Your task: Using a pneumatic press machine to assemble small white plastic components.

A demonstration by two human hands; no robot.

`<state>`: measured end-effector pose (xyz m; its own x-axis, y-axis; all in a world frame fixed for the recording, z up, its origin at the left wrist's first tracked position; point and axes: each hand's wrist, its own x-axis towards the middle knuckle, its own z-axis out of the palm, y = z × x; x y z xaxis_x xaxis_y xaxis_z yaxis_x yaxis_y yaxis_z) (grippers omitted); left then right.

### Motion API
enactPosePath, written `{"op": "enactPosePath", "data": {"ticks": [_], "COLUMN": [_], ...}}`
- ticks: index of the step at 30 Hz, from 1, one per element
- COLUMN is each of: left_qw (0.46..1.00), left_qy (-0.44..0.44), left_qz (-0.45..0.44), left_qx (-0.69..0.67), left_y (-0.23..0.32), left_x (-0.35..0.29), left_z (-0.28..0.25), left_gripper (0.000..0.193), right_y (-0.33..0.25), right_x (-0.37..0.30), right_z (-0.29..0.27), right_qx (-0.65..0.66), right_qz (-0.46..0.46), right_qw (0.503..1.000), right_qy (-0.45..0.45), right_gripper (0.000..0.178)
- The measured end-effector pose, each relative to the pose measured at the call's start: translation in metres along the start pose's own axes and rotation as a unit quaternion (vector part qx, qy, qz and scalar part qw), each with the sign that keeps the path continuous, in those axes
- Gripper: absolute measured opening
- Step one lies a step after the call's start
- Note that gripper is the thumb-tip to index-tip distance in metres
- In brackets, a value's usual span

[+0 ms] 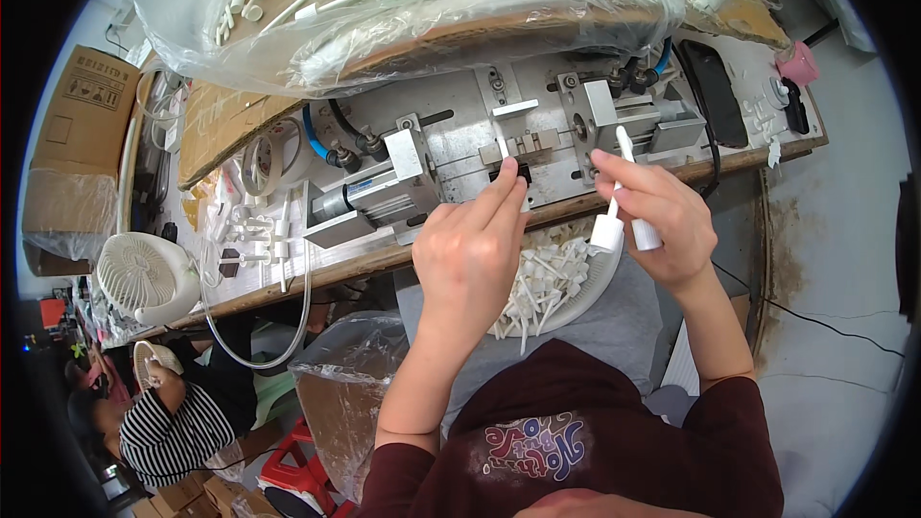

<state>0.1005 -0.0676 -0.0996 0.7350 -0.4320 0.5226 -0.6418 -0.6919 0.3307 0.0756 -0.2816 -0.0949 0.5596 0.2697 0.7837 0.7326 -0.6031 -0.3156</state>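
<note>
At the metal fixture in the middle of the bench, my left hand reaches forward with its fingers together. Its fingertips are closed on the near end of a slim white plastic stick; what lies under them is hidden. Off to the right, my right hand is raised and closed around white capped applicator sticks. One white ribbed cap hangs below its fingers, a second cap is beside it, and a white tip pokes up above. Below both hands, a white round tray holds many similar white pieces.
Metal cylinder blocks flank the fixture, with blue and black hoses. A clear plastic bag of capped sticks bulges at the back. A black phone lies right, a white fan stands left. Another person sits lower left.
</note>
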Motion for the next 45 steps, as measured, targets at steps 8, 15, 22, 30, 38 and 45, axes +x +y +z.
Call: {"op": "enactPosePath", "data": {"ticks": [8, 15, 22, 30, 38, 45], "left_qw": [0.996, 0.917, 0.990, 1.000, 1.000, 0.999], "left_qy": [-0.010, -0.020, 0.046, 0.013, -0.006, 0.018], "left_qz": [-0.034, -0.074, -0.030, 0.016, 0.023, 0.010], "left_qx": [-0.086, -0.393, -0.131, 0.011, -0.008, -0.030], "left_y": [0.000, 0.014, 0.005, -0.001, -0.004, -0.007], "left_x": [0.001, -0.009, -0.013, 0.001, 0.000, -0.003], "left_z": [-0.003, -0.026, -0.005, 0.004, 0.003, 0.006], "left_gripper": [0.032, 0.041, 0.035, 0.027, 0.029, 0.027], "right_y": [-0.001, -0.015, -0.022, -0.014, -0.033, -0.034], "right_x": [-0.002, -0.002, 0.005, -0.014, -0.007, 0.003], "right_z": [0.001, 0.011, 0.014, 0.025, 0.012, 0.010], "right_qx": [-0.039, -0.068, 0.023, 0.177, 0.025, 0.002], "right_qz": [-0.011, -0.055, 0.060, 0.084, 0.152, 0.131], "right_qw": [0.999, 0.996, 0.997, 0.977, 0.988, 0.991], "right_qy": [0.023, -0.010, 0.031, 0.088, 0.024, -0.021], "right_gripper": [0.027, 0.024, 0.040, 0.063, 0.037, 0.035]}}
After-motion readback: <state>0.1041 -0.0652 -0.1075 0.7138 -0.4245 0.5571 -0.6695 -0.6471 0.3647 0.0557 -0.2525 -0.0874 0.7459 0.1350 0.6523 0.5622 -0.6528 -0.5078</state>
